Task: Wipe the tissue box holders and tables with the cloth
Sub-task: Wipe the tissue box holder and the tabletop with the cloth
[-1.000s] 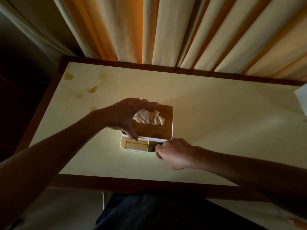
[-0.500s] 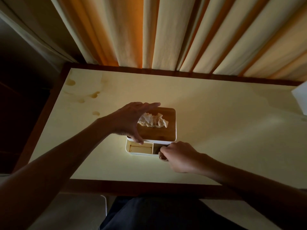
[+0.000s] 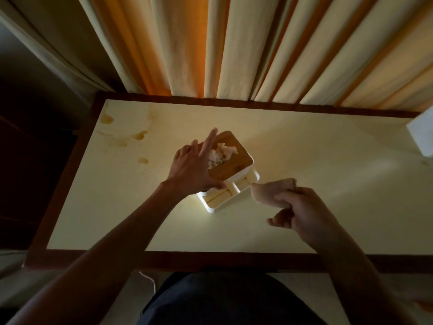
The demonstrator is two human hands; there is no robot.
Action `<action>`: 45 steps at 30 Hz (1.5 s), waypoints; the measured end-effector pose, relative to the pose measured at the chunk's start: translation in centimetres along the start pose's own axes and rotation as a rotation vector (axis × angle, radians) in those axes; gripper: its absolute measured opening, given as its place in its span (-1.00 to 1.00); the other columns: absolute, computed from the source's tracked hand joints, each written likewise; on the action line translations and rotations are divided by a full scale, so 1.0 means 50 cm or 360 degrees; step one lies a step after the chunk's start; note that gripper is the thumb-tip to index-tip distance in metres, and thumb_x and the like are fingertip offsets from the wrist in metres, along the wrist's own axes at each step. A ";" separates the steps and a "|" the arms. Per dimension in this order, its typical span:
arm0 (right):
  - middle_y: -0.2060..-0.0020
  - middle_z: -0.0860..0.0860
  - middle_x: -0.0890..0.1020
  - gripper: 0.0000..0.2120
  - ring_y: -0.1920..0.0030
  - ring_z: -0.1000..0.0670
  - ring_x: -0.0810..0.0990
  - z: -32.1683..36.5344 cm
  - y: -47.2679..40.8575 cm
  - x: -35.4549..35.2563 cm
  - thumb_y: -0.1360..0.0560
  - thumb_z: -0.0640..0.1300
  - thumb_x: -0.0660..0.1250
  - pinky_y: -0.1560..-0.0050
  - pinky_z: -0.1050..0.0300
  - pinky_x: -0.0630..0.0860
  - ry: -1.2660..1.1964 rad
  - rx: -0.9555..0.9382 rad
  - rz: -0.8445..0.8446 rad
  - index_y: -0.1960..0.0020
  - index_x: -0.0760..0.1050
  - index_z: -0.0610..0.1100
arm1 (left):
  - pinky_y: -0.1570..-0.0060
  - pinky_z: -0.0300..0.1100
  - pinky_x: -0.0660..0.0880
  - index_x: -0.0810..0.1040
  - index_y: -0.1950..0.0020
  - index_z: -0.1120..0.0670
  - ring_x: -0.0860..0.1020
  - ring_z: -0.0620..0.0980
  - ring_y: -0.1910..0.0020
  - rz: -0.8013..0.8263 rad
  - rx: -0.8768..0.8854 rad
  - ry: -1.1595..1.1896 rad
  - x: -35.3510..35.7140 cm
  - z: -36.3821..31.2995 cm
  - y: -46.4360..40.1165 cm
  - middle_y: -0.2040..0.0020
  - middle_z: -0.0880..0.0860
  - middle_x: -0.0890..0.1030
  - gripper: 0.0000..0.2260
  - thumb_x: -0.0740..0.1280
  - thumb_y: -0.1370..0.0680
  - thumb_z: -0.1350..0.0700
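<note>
Two hands: left hand splayed on white wooden-lidded tissue holder; right hand pinching beige cloth, holder at 10 o'clock.

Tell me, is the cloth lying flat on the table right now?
No, the cloth is bunched in the right hand, lifted beside the tissue box holder.

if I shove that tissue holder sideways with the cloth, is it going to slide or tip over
Probably slide. The holder looks low and wide, sitting flat on a smooth table, so tipping seems unlikely. It looks like light plastic with a thin wooden lid, so it may skid easily. The left hand resting on it should steady it.
</note>
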State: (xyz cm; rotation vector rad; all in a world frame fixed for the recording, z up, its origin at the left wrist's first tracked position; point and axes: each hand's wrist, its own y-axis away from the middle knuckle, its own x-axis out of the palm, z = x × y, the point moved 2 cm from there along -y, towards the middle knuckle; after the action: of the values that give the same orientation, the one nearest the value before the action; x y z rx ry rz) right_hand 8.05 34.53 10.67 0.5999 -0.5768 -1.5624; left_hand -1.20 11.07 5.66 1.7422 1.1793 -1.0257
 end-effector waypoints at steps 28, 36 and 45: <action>0.19 -0.14 0.48 -0.82 0.33 -0.04 0.53 0.017 -0.027 0.173 -0.51 -0.19 0.36 0.46 0.15 0.55 -0.0699 0.0463 0.0036 -0.08 0.44 -0.19 | -0.38 0.36 0.07 -0.56 -0.41 -0.23 0.17 0.32 -0.48 0.0633 0.0711 -0.1016 -0.065 -0.026 -0.056 -0.52 0.31 0.12 0.37 0.44 -0.05 -0.54; 0.33 -0.07 0.45 -0.82 0.55 0.05 0.44 0.018 -0.070 0.182 -0.47 -0.16 0.43 0.55 0.28 0.43 -0.0382 0.0573 0.0103 0.10 0.42 -0.16 | -0.43 0.22 0.11 -0.49 -0.48 -0.08 0.16 0.27 -0.48 0.0522 0.0683 -0.0932 -0.055 0.015 -0.028 -0.54 0.28 0.09 0.34 0.33 -0.09 -0.60; 0.33 -0.03 0.45 -0.49 0.51 0.09 0.37 0.028 -0.073 0.174 -0.37 0.18 0.51 0.54 0.28 0.39 0.0265 0.0690 0.0385 -0.07 0.47 -0.18 | -0.40 0.14 0.20 -0.44 -0.51 -0.02 0.19 0.27 -0.42 0.0387 0.0726 -0.0794 -0.038 0.043 -0.016 -0.51 0.27 0.11 0.33 0.28 -0.10 -0.62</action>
State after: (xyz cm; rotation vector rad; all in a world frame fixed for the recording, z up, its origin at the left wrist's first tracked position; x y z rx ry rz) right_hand 3.92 26.15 8.88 0.9398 -0.8361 -1.1517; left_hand -2.84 8.71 6.45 1.7557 0.4296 -1.5430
